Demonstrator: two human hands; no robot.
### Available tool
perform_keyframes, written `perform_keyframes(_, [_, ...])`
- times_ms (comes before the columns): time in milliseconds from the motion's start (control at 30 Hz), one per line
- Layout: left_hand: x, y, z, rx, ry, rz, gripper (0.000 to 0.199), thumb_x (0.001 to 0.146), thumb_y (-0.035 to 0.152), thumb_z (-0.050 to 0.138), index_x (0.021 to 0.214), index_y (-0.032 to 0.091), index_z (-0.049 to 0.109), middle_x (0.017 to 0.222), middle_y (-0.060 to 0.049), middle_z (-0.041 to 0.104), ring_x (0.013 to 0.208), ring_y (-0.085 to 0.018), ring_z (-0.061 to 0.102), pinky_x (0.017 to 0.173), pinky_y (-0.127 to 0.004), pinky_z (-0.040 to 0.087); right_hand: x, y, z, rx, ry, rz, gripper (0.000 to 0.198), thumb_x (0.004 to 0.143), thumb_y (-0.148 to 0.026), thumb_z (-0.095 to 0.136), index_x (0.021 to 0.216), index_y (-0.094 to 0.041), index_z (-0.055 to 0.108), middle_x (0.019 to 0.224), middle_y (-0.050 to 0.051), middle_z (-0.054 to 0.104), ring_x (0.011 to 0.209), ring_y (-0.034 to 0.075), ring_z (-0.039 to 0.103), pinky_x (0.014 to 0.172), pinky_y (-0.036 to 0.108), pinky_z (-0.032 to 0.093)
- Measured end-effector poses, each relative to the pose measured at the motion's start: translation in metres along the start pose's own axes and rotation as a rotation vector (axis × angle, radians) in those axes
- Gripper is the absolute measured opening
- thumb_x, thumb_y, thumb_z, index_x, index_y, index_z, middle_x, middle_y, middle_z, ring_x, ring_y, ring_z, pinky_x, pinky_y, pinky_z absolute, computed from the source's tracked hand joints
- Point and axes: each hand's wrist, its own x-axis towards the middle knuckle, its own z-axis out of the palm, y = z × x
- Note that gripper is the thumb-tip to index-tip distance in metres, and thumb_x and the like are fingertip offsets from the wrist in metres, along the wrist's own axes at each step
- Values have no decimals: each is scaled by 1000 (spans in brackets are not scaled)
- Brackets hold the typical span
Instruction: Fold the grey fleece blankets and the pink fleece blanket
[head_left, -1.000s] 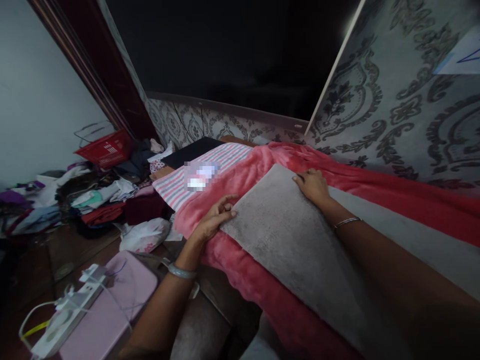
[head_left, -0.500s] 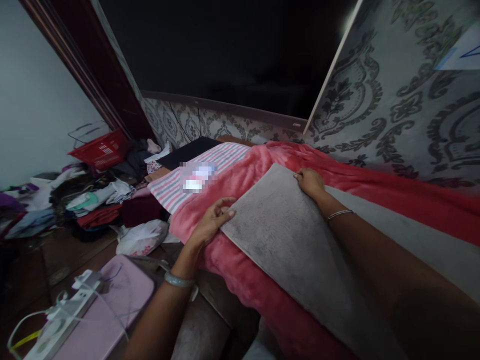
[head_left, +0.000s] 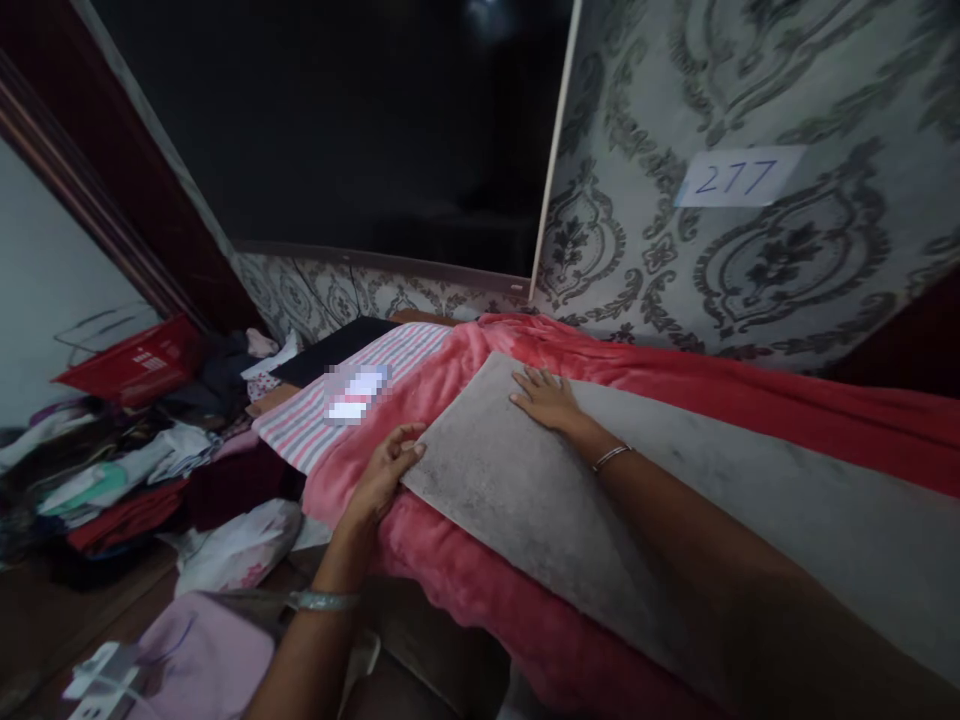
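A long grey cloth lies flat over a red blanket, its far end squared off. At its near left corner, my left hand pinches the edge between thumb and fingers. My right hand rests palm down on the cloth near the far edge, fingers spread. Beyond the left hand, a striped pink, white and grey cloth lies beside the blanket, with a blurred bright patch on it.
Piled clothes and a red basket are on the left. A white plastic bag and a pink box with a power strip sit on the near left. A large dark screen is against the patterned wall.
My right hand has let go of the cloth's far edge and now lies flat and spread on it. My left hand stays at the corner. The view has turned right.
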Motion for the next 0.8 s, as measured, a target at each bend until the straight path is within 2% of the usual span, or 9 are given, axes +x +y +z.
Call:
perform_keyframes(100, [1,0,0,24,-3,-9,69,54,47,92,109,17,62,74,1,67,62,-14,62,59,-23,44,-18,0,-11,68,-32,-24,64,103,-54,23,161,-28,28,169,8,18,155,31,17,121,60,20])
perform_keyframes(233, [6,-1,-5,82,-28,-16,73,55,48,91,113,17,60,76,1,69,61,-14,61,59,-24,43,-74,21,-11,79,28,-30,63,103,-52,26,161,-28,29,168,8,20,155,31,18,121,61,22])
perform_keyframes(367, [18,14,-8,255,-125,-54,70,56,47,90,114,20,62,85,-2,73,71,-18,65,64,-27,47,-152,73,7,36,105,34,63,100,-53,29,159,-30,36,166,9,27,152,32,25,117,62,30])
perform_keyframes(433, [28,29,-6,403,-199,-109,71,56,47,89,116,21,62,91,-5,74,78,-22,69,67,-31,50,-193,108,15,24,129,98,64,99,-55,29,157,-31,39,165,8,30,151,33,28,116,63,32])
perform_keyframes(500, [41,43,0,629,-214,-105,70,63,48,83,123,20,60,97,-9,75,86,-27,71,72,-36,53,-234,146,21,21,150,189,67,97,-59,29,156,-31,41,164,8,31,151,34,29,115,64,32])
perform_keyframes(600, [63,56,25,1095,-92,46,64,75,41,73,131,15,59,119,-18,71,112,-34,67,91,-43,51,-289,199,29,9,228,355,69,94,-63,27,154,-33,44,162,8,37,149,35,32,113,65,36])
perform_keyframes(667, [76,57,55,1280,-48,160,60,80,35,66,134,12,58,136,-23,63,130,-36,55,106,-46,42,-318,224,32,-14,271,467,71,93,-65,27,153,-33,46,161,8,39,148,36,34,112,65,38])
perform_keyframes(733, [86,51,95,1353,-141,275,60,87,35,57,142,11,53,150,-22,52,142,-34,45,115,-44,34,-341,237,33,-39,280,552,71,93,-65,27,153,-33,47,161,9,39,148,37,35,112,65,38])
perform_keyframes(800, [93,42,136,1447,-274,394,62,94,40,47,151,14,45,159,-19,41,150,-31,35,120,-45,27,-358,237,30,-60,262,594,68,94,-63,28,153,-34,45,161,8,38,148,36,34,112,66,36])
